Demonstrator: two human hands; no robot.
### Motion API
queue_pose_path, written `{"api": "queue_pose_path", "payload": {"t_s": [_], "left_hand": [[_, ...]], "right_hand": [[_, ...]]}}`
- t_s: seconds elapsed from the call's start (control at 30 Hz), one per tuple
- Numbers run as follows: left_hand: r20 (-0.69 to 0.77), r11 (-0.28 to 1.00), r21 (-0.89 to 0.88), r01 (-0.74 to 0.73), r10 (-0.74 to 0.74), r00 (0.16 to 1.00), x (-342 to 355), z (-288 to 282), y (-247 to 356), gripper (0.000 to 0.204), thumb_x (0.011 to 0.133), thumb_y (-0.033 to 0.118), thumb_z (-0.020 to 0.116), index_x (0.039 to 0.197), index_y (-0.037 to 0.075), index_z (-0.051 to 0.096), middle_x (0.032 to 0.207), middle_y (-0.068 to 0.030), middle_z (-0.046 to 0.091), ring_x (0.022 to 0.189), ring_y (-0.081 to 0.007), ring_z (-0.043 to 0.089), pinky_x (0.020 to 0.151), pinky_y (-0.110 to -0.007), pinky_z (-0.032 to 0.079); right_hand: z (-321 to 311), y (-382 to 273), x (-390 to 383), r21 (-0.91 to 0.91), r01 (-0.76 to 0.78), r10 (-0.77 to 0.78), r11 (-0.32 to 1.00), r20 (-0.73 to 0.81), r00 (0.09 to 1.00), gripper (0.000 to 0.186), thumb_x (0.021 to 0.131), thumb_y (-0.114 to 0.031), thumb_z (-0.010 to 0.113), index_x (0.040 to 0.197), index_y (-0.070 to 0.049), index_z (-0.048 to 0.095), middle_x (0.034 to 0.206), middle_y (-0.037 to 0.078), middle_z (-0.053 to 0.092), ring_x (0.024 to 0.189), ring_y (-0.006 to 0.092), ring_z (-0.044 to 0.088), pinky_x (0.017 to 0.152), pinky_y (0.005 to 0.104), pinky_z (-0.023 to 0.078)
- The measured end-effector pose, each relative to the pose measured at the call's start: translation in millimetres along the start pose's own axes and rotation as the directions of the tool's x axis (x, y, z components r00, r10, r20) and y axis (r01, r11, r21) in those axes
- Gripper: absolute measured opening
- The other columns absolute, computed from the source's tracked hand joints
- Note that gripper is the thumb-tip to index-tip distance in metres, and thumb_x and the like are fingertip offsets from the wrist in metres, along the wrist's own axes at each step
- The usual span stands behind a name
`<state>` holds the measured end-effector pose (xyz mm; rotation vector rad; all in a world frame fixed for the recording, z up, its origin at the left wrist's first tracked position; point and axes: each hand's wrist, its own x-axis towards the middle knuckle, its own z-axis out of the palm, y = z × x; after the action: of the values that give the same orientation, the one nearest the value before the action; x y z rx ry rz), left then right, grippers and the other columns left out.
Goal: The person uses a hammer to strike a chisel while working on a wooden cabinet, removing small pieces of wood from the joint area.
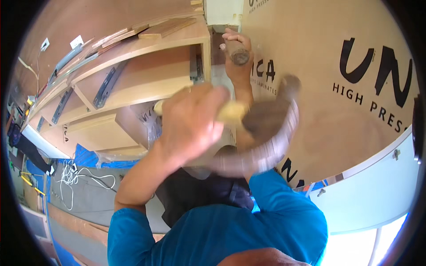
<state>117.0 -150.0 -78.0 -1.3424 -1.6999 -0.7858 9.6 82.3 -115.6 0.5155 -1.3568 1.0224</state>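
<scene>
My left hand (pixel 191 122) is raised in front of my chest, its fingers wrapped round the pale yellow handle of a hammer (pixel 231 111). The hammer's large dark head sits right of the hand and smears into a brown arc from motion. Farther off, my right hand (pixel 242 46) closes round a brown, round-ended handle (pixel 240 56), its butt turned toward me. What lies at the far end of that handle is hidden. This hand is beside the upright laminate-covered panel, near the cabinet's right end. The hammer is apart from the handle.
To the left stands an open wooden cabinet frame (pixel 206 42) with metal drawer slides (pixel 105 86). Wood strips (pixel 166 28) lie on top. A large tan panel (pixel 310 53) rises on the right. A white cable (pixel 71 175) lies coiled on the floor. Another person's leg (pixel 33 153) shows far left.
</scene>
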Motion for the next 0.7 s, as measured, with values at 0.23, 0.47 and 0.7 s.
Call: {"api": "queue_pose_path", "payload": {"t_s": [0.23,0.47,0.7], "left_hand": [[0.061,0.992,0.111,0.056,-0.063,0.996,3,12,-12,0.034,0.066,0.013,0.075,0.097,0.01,0.062,0.083,-0.0124,0.064,0.071,-0.039,0.067,0.062,-0.05,0.053],[0.097,0.984,0.071,0.164,-0.17,0.981,1,16,-36,0.04,0.063,0.01,0.08,0.099,0.009,0.063,0.083,-0.014,0.065,0.072,-0.0379,0.067,0.063,-0.048,0.053],[0.226,0.952,0.14,0.273,-0.299,0.927,-6,25,-49,0.04,0.073,0.015,0.081,0.108,0.008,0.064,0.092,-0.0164,0.068,0.085,-0.0405,0.07,0.07,-0.049,0.054]], "right_hand": [[-5,30,-1,0.03,0.093,-0.095,0.995,0.042,0.995,0.036,0.087,0.016,0.072,0.113,-0.007,0.06,0.116,0.01,0.074,0.13,0.0291,0.066,0.112,0.0418,0.051],[10,13,6,0.022,0.03,-0.03,0.999,0.035,0.999,0.023,0.091,0.004,0.067,0.111,-0.005,0.071,0.121,0.008,0.072,0.119,0.0292,0.069,0.105,0.0388,0.052],[-1,26,-10,0.137,-0.134,0.129,0.982,0.042,0.991,0.027,0.087,0.007,0.069,0.112,-0.006,0.07,0.126,0.009,0.071,0.119,0.0273,0.068,0.106,0.0348,0.051]]}}
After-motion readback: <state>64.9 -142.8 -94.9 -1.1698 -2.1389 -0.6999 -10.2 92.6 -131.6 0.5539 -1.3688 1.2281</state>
